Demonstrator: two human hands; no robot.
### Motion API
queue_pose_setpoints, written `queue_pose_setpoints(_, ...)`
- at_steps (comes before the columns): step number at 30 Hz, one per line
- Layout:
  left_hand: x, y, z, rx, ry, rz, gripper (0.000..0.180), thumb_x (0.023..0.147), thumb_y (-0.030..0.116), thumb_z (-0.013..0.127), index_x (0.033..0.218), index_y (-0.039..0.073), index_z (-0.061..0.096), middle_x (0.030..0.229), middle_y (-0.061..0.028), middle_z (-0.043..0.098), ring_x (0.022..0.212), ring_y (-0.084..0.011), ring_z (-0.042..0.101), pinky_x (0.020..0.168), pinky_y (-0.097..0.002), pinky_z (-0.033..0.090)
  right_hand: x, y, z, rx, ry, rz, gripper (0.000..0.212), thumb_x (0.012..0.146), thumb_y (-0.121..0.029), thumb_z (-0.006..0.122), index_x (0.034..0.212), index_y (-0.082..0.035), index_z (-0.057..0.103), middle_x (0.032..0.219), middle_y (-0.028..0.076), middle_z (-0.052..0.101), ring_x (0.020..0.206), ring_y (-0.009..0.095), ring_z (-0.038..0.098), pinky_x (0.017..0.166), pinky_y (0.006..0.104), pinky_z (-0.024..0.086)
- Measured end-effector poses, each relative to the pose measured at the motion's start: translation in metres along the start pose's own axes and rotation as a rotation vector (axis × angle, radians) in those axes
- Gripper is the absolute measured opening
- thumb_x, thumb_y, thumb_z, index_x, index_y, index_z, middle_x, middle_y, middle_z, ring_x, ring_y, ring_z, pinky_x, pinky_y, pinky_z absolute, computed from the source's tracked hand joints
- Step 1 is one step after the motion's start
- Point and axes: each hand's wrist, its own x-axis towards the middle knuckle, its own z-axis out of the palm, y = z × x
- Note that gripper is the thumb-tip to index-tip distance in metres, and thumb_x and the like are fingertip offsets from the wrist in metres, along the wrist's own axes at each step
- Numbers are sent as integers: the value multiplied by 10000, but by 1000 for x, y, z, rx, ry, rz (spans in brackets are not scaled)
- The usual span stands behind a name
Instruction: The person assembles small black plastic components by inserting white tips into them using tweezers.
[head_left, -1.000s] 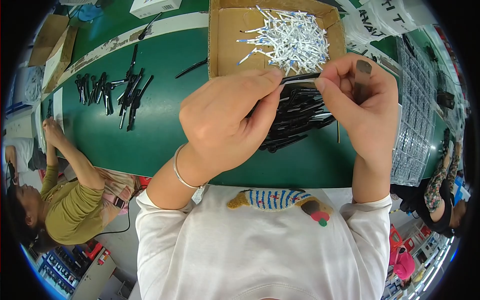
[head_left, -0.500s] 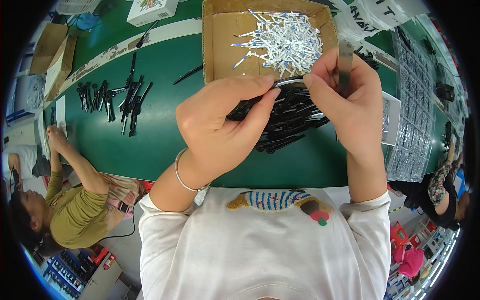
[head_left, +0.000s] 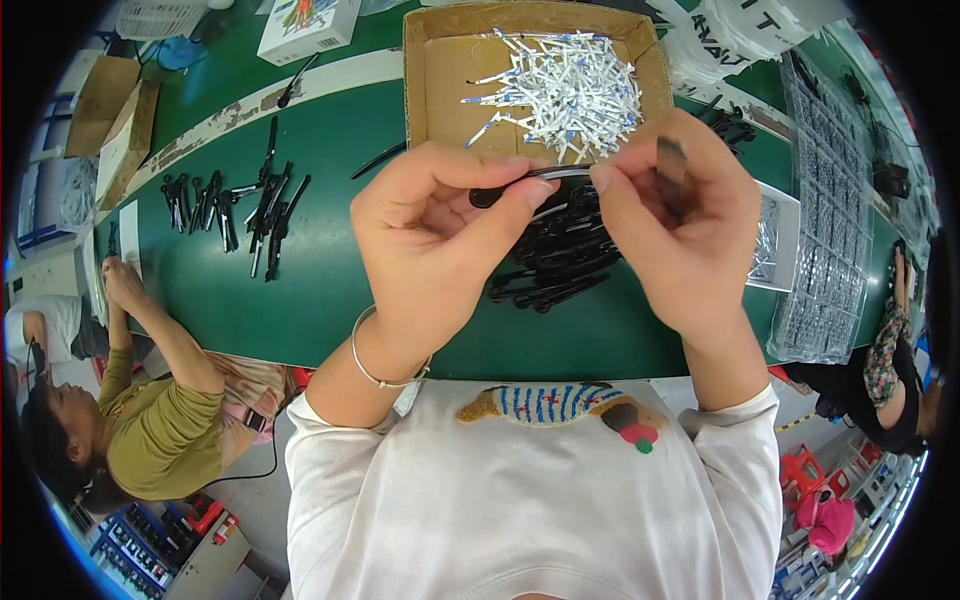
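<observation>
Both hands are raised above the table, pinching one slim black piece [head_left: 487,197] with a rounded end and a shiny, pale strip along its curved length. My left hand [head_left: 425,245] grips it near the rounded end, thumb against fingers. The other end sits between thumb and fingers of my right hand [head_left: 685,240]. A flat metal strip [head_left: 671,166], perhaps a tool, is also tucked in the right hand's fingers. Just beneath lies a pile of similar black pieces [head_left: 560,245], partly hidden by the hands.
A cardboard box [head_left: 428,100] of white-and-blue slips stands beyond my hands. More black pieces [head_left: 268,220] lie on the green table [head_left: 330,290] at left. At right are a white box [head_left: 786,235] and clear compartment trays [head_left: 825,240]. Co-workers sit on both sides.
The black piece has shifted left and slightly down, and its rounded end now shows beside my left fingers. My right hand has moved a little lower, and the metal strip now sits lower.
</observation>
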Motion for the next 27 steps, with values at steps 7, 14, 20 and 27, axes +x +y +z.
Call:
queue_pose_setpoints(7,6,9,-1,-363,33,-292,112,794,-101,606,876,-36,568,915,-165,651,837,-225,669,760,-320,575,7,19,-2,-451,100,-875,264,647,54,728,888,-13,643,839,79,589,540,82,453,435,205,323)
queue_pose_setpoints(14,6,14,-4,-438,-56,-473,129,826,-51,594,954,-33,595,894,-152,663,794,-208,673,733,-298,570,5,9,-5,-93,-36,-462,220,654,82,705,845,-17,658,751,46,602,494,67,416,444,203,325)
queue_pose_setpoints(20,0,20,1,-251,-104,-362,119,857,10,600,947,-59,636,850,-154,674,757,-188,671,714,-283,565,8,4,-15,107,-203,-361,237,714,124,635,934,38,608,847,68,607,564,35,411,506,174,326)
queue_pose_setpoints(27,-1,21,3,-295,-152,-279,120,862,-27,573,972,-62,608,856,-170,672,778,-186,670,715,-283,563,14,8,-13,348,-301,-138,292,718,141,611,961,15,512,903,153,620,654,62,523,613,188,428)
